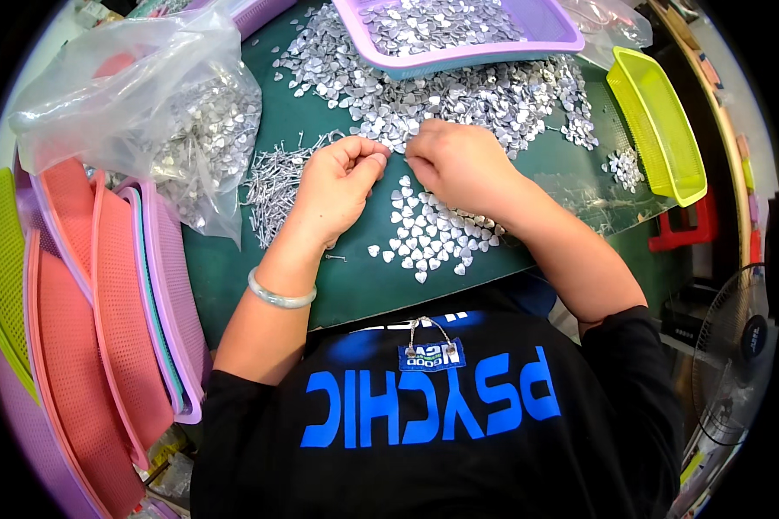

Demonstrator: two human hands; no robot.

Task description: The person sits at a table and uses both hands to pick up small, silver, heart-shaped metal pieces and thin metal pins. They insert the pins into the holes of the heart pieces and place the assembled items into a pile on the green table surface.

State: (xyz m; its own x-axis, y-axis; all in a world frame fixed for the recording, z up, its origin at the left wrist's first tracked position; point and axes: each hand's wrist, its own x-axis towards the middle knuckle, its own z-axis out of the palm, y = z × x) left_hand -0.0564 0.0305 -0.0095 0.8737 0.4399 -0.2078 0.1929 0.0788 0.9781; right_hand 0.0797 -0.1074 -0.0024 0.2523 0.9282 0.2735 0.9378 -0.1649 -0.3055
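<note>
My left hand (341, 183) is closed, thumb pressed against its curled fingers, at the near edge of a large heap of silver heart-shaped pieces (493, 104). Opposite it, my right hand (460, 166) is also closed, fingertips turned inward toward the left hand. Whatever either pinch holds is hidden or too small to make out. Beside my left wrist lies a pile of thin silver pins (273, 197). Below my right hand, a smaller group of heart pieces (428, 238) is spread on the green tabletop (363, 290), nearer to me.
A lilac basket (469, 57) of heart pieces stands on the heap. At left, a clear plastic bag (130, 104) of silver pieces sits by stacked coloured baskets (130, 320). A yellow-green basket (662, 130) lies right, near a small silver pile (623, 169). A fan (731, 355) stands lower right.
</note>
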